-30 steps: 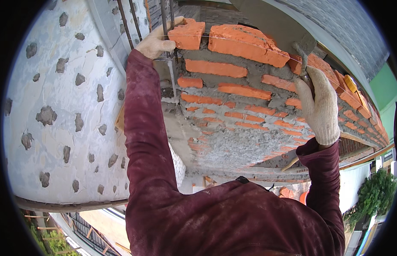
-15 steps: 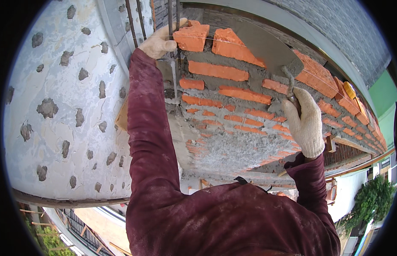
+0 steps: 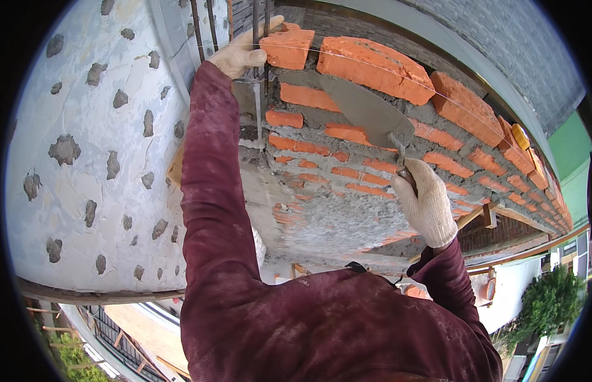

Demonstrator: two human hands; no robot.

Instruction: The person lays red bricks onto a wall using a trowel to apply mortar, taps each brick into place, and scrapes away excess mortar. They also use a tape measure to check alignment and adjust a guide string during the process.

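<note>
My gloved right hand (image 3: 427, 202) is wrapped round the handle of a trowel (image 3: 366, 111). The grey blade lies along the face of the brick wall (image 3: 309, 97), just under the top course. At the wall's left end my gloved left hand (image 3: 240, 56) reaches behind the steel rods, its fingers at the back of a short orange brick (image 3: 286, 48) and its thumb at the near side. A longer brick (image 3: 375, 69) sits to the right, with a gap between the two. Grey mortar fills the joints below. A thin string runs across the top bricks.
Upright steel rods (image 3: 256, 25) stand by my left hand. A pale wall (image 3: 86, 172) with chipped pits rises on the left. Farther right along the wall top is a yellow object (image 3: 520, 136). Below it, a timber-framed opening (image 3: 493, 235) breaks the brickwork.
The trowel has come down and left from the wall top to the face below the top bricks, uncovering the longer brick. My left hand stays at the short brick.
</note>
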